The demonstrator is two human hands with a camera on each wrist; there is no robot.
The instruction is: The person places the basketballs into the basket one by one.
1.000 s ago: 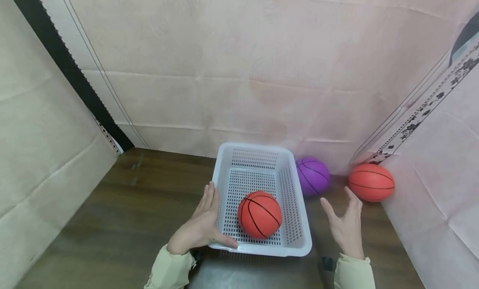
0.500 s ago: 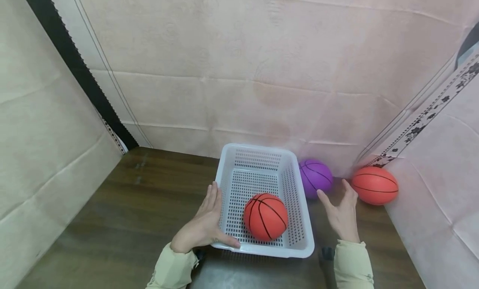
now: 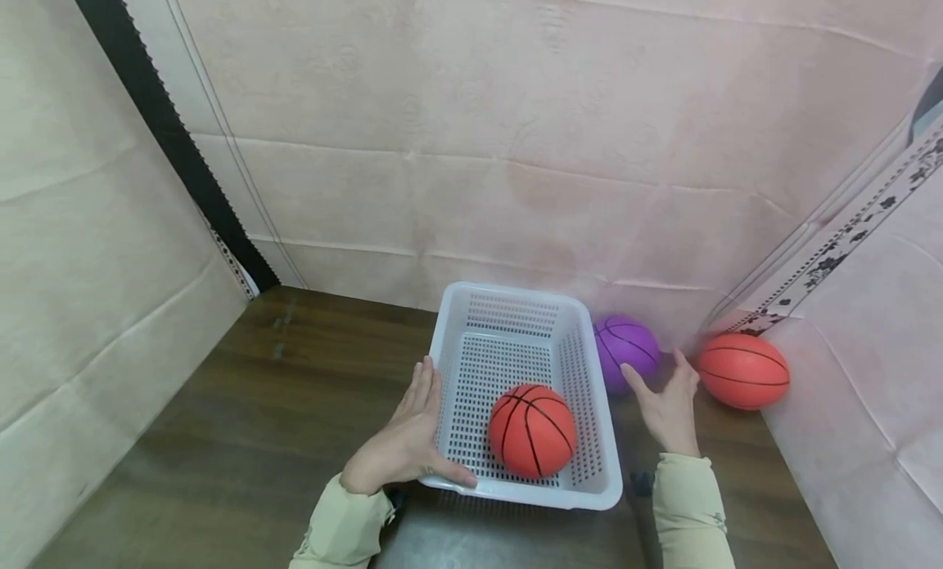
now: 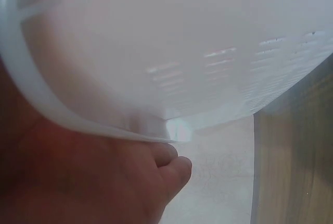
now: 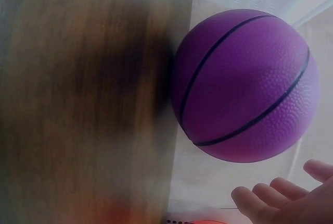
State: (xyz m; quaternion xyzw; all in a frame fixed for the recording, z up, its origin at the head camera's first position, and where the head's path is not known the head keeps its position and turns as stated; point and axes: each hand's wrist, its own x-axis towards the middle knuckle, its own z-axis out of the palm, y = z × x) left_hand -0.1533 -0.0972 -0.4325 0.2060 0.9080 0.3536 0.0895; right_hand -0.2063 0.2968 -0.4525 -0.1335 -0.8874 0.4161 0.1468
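Observation:
In the head view my left hand (image 3: 401, 438) lies against the near left corner of a white perforated plastic basket (image 3: 613, 438). Its fingers run straight along the outside of the left wall, and the thumb rests on the front rim. Inside the basket sits an orange toy basketball (image 3: 532, 431), toward the near right. Just right of the basket, by the back wall, is a purple toy basketball (image 3: 628, 349). My right hand (image 3: 669, 405) is spread close to that purple ball, thumb and fingers apart. A gap separates the hand from the purple basketball (image 5: 244, 86) in the right wrist view.
A second orange basketball (image 3: 742, 371) sits in the back right corner, near my right fingertips. The brown wood-grain tabletop (image 3: 221, 438) is bounded by pale cloth walls (image 3: 516, 184) at the back and both sides.
My right hand has moved forward and slightly left, closer to the purple basketball. My left hand stays at the basket's corner. The whole scene has shifted slightly right in the head view.

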